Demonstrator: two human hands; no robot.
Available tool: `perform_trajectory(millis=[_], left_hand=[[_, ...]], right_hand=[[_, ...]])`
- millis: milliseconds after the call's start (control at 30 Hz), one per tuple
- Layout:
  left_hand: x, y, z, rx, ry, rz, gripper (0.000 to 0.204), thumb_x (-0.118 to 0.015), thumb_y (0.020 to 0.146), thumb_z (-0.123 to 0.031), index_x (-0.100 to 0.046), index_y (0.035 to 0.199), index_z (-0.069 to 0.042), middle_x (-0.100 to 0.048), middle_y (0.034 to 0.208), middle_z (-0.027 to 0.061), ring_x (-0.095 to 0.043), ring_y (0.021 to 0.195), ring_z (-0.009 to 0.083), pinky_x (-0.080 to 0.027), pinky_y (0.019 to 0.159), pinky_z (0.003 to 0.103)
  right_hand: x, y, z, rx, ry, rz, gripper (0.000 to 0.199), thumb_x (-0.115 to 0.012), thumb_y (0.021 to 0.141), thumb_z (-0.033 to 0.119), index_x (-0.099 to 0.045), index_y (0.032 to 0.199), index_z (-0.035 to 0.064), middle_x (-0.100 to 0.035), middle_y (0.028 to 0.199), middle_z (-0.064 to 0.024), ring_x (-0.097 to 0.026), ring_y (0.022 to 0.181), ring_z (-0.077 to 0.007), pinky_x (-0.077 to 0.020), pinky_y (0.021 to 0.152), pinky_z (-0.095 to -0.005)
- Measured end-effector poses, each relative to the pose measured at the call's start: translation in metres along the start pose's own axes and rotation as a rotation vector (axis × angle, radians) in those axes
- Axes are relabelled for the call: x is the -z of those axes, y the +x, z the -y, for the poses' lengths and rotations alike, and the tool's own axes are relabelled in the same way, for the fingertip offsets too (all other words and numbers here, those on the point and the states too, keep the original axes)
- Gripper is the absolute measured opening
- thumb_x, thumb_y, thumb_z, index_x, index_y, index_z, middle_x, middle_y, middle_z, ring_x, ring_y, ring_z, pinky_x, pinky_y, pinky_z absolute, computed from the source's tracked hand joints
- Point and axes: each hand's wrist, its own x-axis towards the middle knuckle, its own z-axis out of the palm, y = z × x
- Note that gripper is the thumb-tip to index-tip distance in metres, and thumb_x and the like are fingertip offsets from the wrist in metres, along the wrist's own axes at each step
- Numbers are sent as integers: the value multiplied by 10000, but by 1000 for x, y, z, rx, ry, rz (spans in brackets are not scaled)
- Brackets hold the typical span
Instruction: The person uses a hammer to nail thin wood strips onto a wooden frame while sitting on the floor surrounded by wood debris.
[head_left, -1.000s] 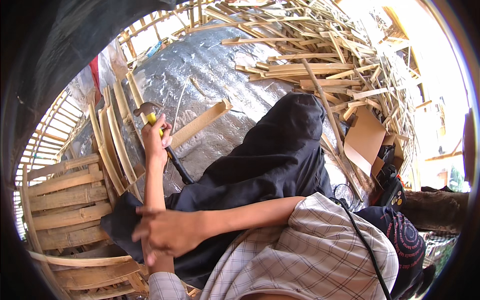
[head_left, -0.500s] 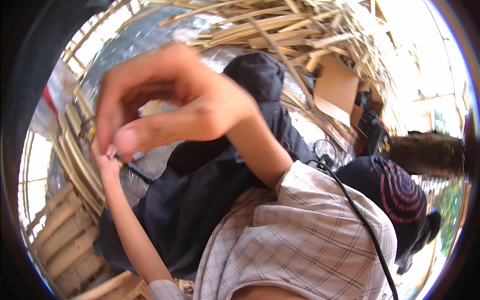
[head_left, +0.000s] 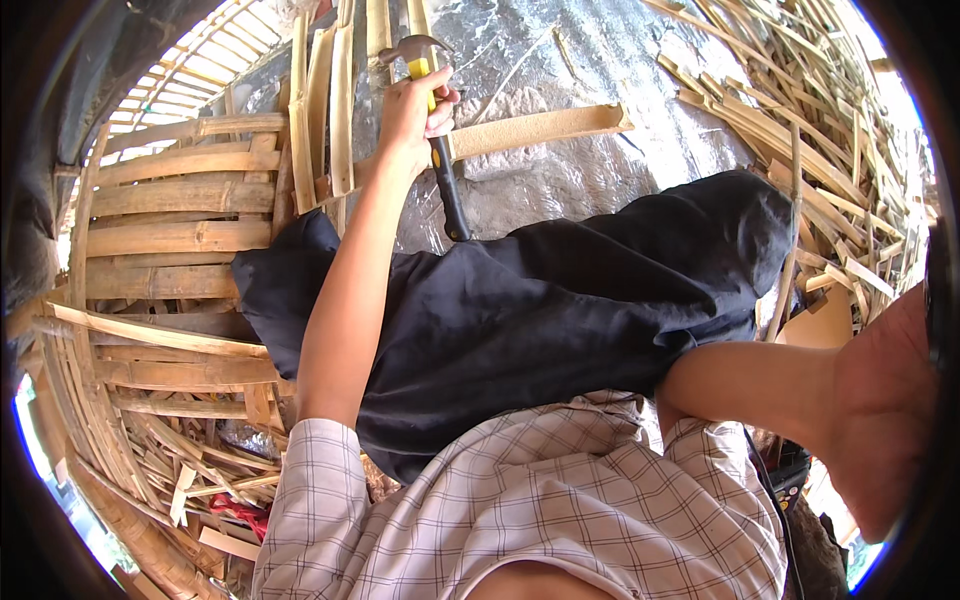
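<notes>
My left hand (head_left: 418,112) is closed around a claw hammer (head_left: 448,185) with a yellow and black handle, gripping it just below its metal head. The head points up, away from me, and the handle's black end rests near my dark trousers. Behind the hammer lies a pale split-bamboo piece (head_left: 545,130), running to the right; I cannot tell whether my left hand touches it. My right hand (head_left: 885,400) is raised close to the camera at the right rim, away from the hammer. Its palm and wrist show, but the fingers are cut off by the dark rim.
A woven bamboo slat panel (head_left: 185,237) stands at the left, with upright bamboo strips (head_left: 342,110) beside it. Silvery plastic sheeting (head_left: 590,75) covers the ground ahead. Heaps of split bamboo (head_left: 800,130) lie at the far right. A cardboard piece (head_left: 818,322) sits below them.
My right hand has gone from in front of my left hand, thumb and finger together, out to the right rim. The view has turned, and the hammer in my left hand now shows plainly.
</notes>
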Motion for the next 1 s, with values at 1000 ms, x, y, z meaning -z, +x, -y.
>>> perform_trajectory(millis=[1000], left_hand=[[-1,3,0,13,54,4,227,-691,923,-167,-563,796,-29,-619,754,89,-391,422,44,-273,381,224]], right_hand=[[-25,8,34,207,-202,-65,208,-641,945,147,-652,1077,-13,-652,814,-72,-589,665,-154,-487,630,-292]])
